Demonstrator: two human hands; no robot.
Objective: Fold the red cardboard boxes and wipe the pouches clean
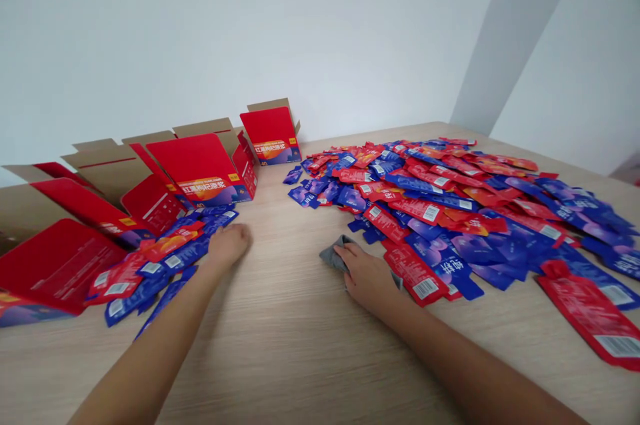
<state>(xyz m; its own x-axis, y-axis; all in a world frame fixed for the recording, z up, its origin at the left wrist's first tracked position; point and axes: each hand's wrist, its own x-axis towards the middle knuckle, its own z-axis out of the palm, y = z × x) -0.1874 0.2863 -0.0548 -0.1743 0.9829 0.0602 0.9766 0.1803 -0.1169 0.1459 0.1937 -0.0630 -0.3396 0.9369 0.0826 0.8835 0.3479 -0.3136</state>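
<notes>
Right grip point(367, 276) on grey cloth point(334, 255).

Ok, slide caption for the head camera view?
Right hand gripping a grey cloth beside heaped red and blue pouches; open boxes at left.

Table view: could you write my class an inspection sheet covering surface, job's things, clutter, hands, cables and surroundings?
Surface: pale, wood-grained table
Job's things: grey cloth; small sachet pile, red and blue
Clutter: large sachet pile, overlapping; open boxes, flaps up
Hands: right hand grips the cloth; left hand by the small pile, grip unclear
Cables: nothing seen
Surroundings: plain pale wall behind
</notes>
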